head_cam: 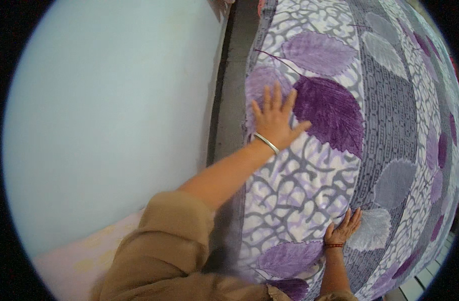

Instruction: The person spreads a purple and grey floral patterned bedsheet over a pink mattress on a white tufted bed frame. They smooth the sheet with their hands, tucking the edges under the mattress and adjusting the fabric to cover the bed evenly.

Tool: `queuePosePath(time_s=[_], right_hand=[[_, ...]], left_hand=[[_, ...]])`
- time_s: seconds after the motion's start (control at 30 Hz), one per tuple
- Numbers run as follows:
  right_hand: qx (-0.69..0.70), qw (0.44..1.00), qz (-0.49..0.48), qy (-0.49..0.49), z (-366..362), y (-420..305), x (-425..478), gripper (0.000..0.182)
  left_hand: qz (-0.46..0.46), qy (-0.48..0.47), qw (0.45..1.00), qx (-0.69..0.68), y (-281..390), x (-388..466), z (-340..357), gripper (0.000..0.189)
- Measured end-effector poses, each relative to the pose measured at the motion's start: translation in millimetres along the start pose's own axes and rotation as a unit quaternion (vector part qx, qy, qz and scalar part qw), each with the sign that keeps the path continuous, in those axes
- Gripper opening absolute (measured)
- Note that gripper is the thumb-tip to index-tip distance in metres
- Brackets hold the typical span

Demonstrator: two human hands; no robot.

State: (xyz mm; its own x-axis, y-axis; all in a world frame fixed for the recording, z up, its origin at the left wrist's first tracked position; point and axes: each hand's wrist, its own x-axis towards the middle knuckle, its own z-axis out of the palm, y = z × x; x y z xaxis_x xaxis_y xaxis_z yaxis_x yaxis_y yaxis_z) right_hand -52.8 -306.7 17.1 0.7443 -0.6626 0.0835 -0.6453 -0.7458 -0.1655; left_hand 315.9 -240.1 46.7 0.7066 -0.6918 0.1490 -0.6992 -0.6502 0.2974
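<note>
A bedspread with purple and grey leaves, a branching pattern and grey bands covers a large raised surface, perhaps a bed. My left hand, with a metal bangle at its wrist, lies palm down with spread fingers near the bedspread's left edge, beside a dark purple leaf. Lower and to the right, my right hand rests flat on the cloth next to a pale grey leaf, a beaded bracelet round its wrist. Neither hand holds anything.
A pale, smooth wall fills the left side, with a pinkish patterned strip at its lower end. Between wall and bedspread runs a narrow dark gap. Light floor tiles show at the lower right.
</note>
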Motion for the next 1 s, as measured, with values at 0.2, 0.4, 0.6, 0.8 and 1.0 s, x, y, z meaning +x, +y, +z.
queuePosePath(time_s=[0.2,0.4,0.6,0.8,1.0], right_hand=[[-0.023,1.000,0.002,0.008,0,8,-3,0.062],[-0.028,0.999,-0.002,0.022,7,6,1,0.062],[-0.003,1.000,-0.007,0.016,4,7,2,0.060],[-0.001,1.000,-0.009,0.027,4,11,1,0.059],[0.007,1.000,0.004,0.003,1,11,-1,0.059]], left_hand=[[0.055,-0.107,0.991,-0.061,54,-7,1,0.083],[0.054,-0.098,0.993,-0.039,55,2,24,0.084],[0.060,-0.068,0.995,-0.047,53,0,31,0.079],[0.065,-0.067,0.995,-0.036,56,1,35,0.076],[0.059,-0.070,0.996,-0.005,57,-1,33,0.075]])
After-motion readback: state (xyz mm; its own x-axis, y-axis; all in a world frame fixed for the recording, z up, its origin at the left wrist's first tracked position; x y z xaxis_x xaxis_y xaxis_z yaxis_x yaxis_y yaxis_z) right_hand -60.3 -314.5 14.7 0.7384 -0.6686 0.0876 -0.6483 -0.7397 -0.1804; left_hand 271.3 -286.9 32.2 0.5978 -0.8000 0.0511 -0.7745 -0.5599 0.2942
